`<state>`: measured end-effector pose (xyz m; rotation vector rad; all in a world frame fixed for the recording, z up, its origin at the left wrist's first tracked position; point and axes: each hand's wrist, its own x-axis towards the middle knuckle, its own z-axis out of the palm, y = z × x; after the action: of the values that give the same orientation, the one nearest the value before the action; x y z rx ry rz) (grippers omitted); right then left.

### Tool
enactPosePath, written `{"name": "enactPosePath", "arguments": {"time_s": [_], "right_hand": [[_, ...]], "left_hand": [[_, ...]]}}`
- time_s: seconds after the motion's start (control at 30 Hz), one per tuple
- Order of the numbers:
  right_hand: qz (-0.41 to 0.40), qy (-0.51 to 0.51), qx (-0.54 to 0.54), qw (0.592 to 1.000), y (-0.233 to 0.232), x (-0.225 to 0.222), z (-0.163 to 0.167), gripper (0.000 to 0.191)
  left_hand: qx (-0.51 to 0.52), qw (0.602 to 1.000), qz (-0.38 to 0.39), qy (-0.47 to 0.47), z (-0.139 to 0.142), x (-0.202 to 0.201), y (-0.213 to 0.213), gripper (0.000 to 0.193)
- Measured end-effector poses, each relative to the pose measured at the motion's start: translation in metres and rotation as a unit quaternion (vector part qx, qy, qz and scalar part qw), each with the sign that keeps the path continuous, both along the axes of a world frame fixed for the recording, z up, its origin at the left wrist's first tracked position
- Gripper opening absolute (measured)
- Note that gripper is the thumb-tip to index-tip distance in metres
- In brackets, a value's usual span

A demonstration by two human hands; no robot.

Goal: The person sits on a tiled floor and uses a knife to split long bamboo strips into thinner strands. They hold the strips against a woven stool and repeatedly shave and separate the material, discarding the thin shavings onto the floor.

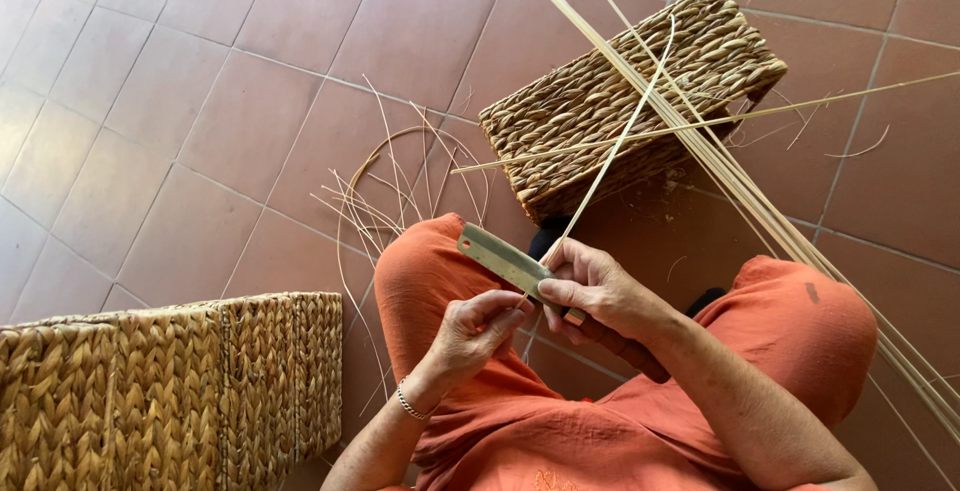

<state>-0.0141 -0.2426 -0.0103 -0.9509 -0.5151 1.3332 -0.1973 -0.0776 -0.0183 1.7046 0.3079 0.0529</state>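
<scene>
Right hand [598,291] gripping flat brass-coloured metal blade [503,260] above orange-clad lap, long axis running upper-left to lower-right, free end pointing upper-left. Left hand [472,333] pinching thin pale cane strip [608,156] under blade, strip rising up-right over overturned woven straw basket [620,91].

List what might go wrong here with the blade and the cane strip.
The right hand grips the flat metal blade while the left hand pinches the thin cane strip right beside its edge; a slip might nick a finger. The work sits over the lap in orange trousers, so a slipping blade could hit a leg. The long strip may also split unevenly or snap.
</scene>
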Motion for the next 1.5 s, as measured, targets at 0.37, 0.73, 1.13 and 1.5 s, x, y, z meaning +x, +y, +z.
{"name": "enactPosePath", "arguments": {"time_s": [0.37,0.73,1.13,1.5], "right_hand": [[-0.078,0.012,-0.017,0.997,-0.01,0.03,0.01,0.013],[-0.146,0.004,0.03,0.989,-0.022,0.061,0.0,0.011],[-0.065,-0.048,-0.002,0.997,-0.006,0.025,-0.003,0.011],[-0.081,-0.016,0.02,0.996,-0.012,0.034,0.002,0.012]], "left_hand": [[-0.019,0.999,0.011,0.038,0.0,-0.052,0.027,0.017],[-0.064,0.991,0.053,0.105,-0.022,-0.111,0.055,0.019],[0.056,0.993,-0.071,0.074,0.014,-0.036,0.016,0.034],[0.039,0.999,-0.006,0.015,0.005,-0.008,0.01,0.018]]}}
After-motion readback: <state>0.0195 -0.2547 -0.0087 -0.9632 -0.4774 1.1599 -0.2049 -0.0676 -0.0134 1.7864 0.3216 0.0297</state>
